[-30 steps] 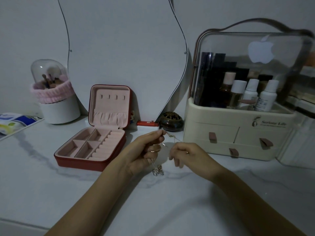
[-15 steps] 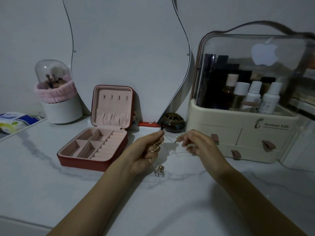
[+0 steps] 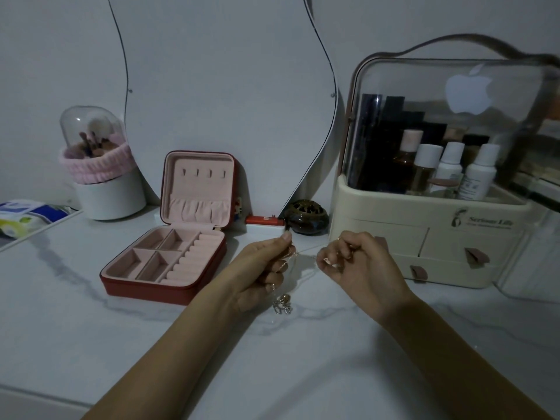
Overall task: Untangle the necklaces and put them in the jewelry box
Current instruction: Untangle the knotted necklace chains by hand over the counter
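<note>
Over the white marbled bench (image 3: 91, 344) both hands pinched thin gold tangled necklaces (image 3: 298, 256), left hand (image 3: 260, 268) and right hand (image 3: 354, 262) pulling apart, so a hard tug might tighten the knot, with the open red jewelry box (image 3: 163, 265) empty toward the rear left edge.

Counted: one open red jewelry box with pink lining (image 3: 169, 262), one cream cosmetic organizer with clear lid (image 3: 430, 225), one domed brush holder (image 3: 100, 165), three white-capped bottles (image 3: 451, 168), two hands (image 3: 260, 268).
</note>
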